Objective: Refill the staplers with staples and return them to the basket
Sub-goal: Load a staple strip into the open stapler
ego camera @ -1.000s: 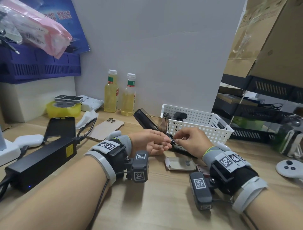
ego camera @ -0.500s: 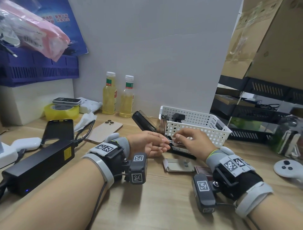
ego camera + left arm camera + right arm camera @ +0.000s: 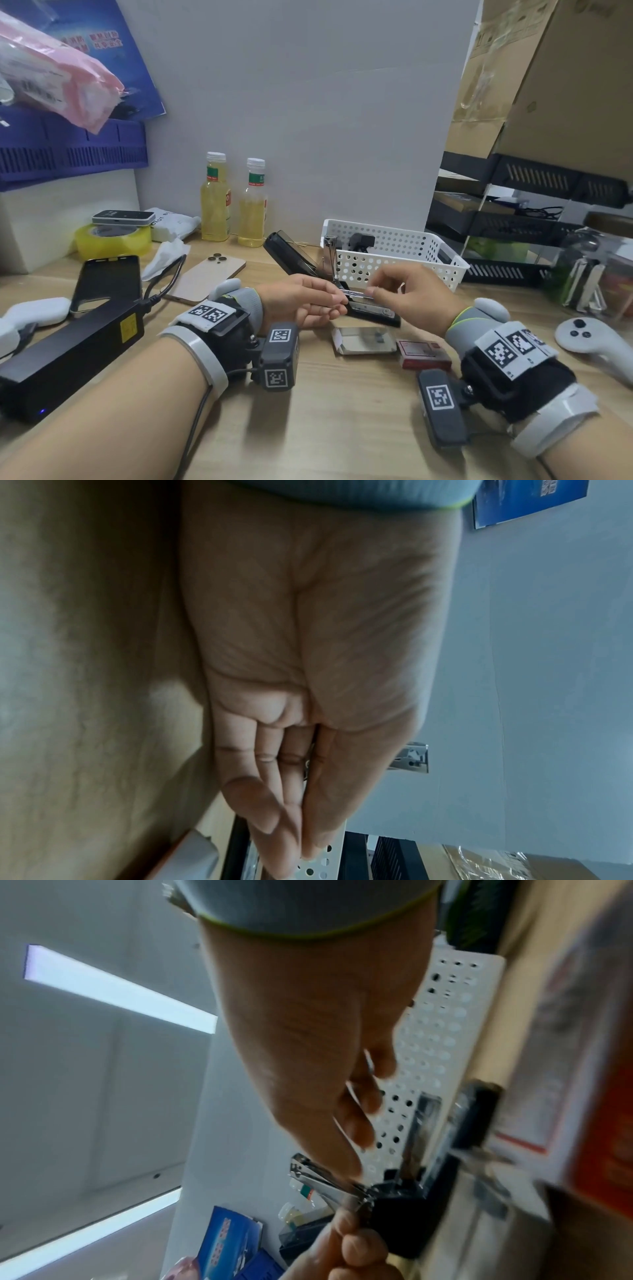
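Note:
A black stapler (image 3: 375,311) lies open in front of the white basket (image 3: 397,255), its lid (image 3: 286,251) swung back to the left and a metal arm (image 3: 330,251) standing upright. Just above its base, a thin silver staple strip (image 3: 356,293) is held level. My left hand (image 3: 308,301) pinches the strip's left end and my right hand (image 3: 407,291) pinches its right end. The right wrist view shows the stapler's metal part (image 3: 322,1177) beside my right hand (image 3: 342,1110). A second black stapler (image 3: 361,240) sits in the basket.
An open staple box (image 3: 363,339) and a red staple box (image 3: 423,354) lie just in front of the stapler. On the left are two bottles (image 3: 233,202), phones (image 3: 205,279) and a black power brick (image 3: 68,356). A white controller (image 3: 589,339) lies at right.
My hands have drawn a little apart, the right one moving right, so more of the silver strip shows between the fingertips. The stapler has stayed in place.

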Demonstrator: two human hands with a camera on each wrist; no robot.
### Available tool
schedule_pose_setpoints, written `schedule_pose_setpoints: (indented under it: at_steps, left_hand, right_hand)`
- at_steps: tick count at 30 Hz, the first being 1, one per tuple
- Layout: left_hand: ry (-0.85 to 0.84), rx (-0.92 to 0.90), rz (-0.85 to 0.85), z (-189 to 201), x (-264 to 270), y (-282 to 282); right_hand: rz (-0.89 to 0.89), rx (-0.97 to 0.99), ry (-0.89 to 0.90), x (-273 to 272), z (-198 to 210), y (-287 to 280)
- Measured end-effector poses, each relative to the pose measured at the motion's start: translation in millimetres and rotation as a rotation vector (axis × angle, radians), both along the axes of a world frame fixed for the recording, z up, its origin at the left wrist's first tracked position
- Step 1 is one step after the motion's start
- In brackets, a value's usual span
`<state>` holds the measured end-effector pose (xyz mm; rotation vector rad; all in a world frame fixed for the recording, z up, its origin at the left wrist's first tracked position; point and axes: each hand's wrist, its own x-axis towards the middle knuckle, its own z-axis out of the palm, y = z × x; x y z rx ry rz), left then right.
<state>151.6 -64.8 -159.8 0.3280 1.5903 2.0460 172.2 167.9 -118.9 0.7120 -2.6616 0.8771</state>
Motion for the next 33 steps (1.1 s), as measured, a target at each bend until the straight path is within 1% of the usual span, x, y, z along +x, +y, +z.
schedule_pose_setpoints:
  at_steps: [2, 3, 5, 7, 10, 16, 19, 21, 23, 24, 26, 29, 33]
  left_hand:
    - [-0.009, 0.007, -0.001, -0.3, -1.2, -0.1]
    - [-0.013, 0.009, -0.002, -0.1, -1.9, -0.2]
    - [-0.017, 0.01, -0.004, 0.4, -2.0, -0.3]
    - [-0.015, 0.009, -0.002, 0.9, -1.9, 0.1]
    - [-0.016, 0.012, -0.005, 1.5, -0.7, 0.2]
    - [-0.007, 0.008, -0.009, 0.9, 0.7, 0.5]
    - [0.004, 0.011, -0.025, 0.3, 0.6, -0.1]
    - [0.022, -0.008, -0.036, 0.5, 0.8, 0.2]
    - [0.049, -0.049, -0.048, 0.0, 0.9, 0.8]
    - [0.06, -0.073, -0.056, -0.7, 0.2, 0.9]
    - [0.064, -0.063, -0.069, -1.9, -1.0, 0.7]
    - [0.058, -0.011, -0.069, -2.5, -1.1, -0.4]
    - [0.066, 0.013, -0.065, -0.8, 0.9, -0.1]
  right_hand:
    - [0.084, 0.166, -0.141, 9.5, 8.0, -1.0]
    - [0.095, 0.269, -0.179, 13.0, 11.4, -1.1]
    - [0.067, 0.407, -0.188, 15.9, 14.9, -0.5]
    - [0.024, 0.466, -0.192, 16.2, 16.4, -0.4]
    - [-0.011, 0.498, -0.207, 15.5, 15.3, -1.0]
    - [-0.023, 0.476, -0.279, 9.2, 4.5, -0.5]
    - [-0.005, 0.466, -0.257, 9.0, 3.1, -1.0]
    - [0.026, 0.404, -0.143, 9.2, 5.0, -2.5]
    - [0.096, 0.198, -0.001, 8.9, 4.6, -5.8]
    - [0.127, 0.088, 0.042, 9.1, 3.1, -8.8]
    - [0.164, -0.039, 0.076, 9.2, -3.1, -16.5]
    - [0.162, -0.146, 0.069, 8.6, -13.2, -25.1]
    - [0.159, -0.171, 0.076, 5.1, -14.8, -24.0]
